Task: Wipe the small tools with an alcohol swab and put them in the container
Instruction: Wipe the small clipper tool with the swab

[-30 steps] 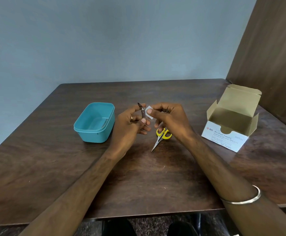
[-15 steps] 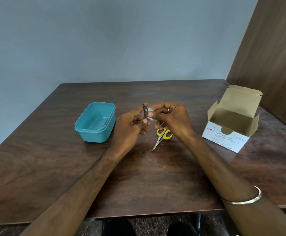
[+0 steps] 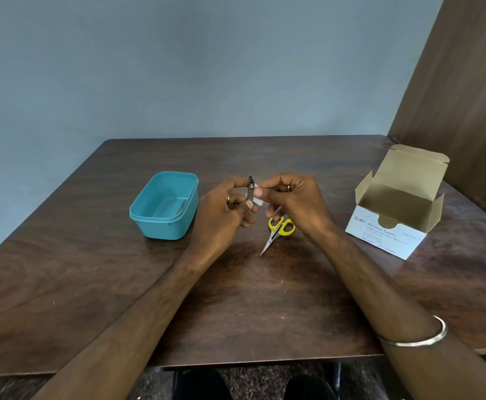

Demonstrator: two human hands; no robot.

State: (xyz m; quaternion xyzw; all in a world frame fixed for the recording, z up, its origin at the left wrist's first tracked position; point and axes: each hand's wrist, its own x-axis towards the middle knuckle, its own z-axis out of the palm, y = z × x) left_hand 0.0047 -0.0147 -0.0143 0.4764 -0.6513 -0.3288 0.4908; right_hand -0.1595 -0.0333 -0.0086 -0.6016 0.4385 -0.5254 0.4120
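Fingers (image 3: pixel 237 184) of the left hand (image 3: pixel 221 215) pinch a small metal clipper (image 3: pixel 250 188) upright above the tabletop (image 3: pixel 91 284). At its 3 o'clock, the right hand (image 3: pixel 296 203) presses a white swab (image 3: pixel 257 197) against it between curled thumb and fingertips. Yellow-handled scissors (image 3: pixel 278 230) lie at 5 o'clock, a teal container (image 3: pixel 163 223) at 9, an open swab box (image 3: pixel 392 235) at 3.
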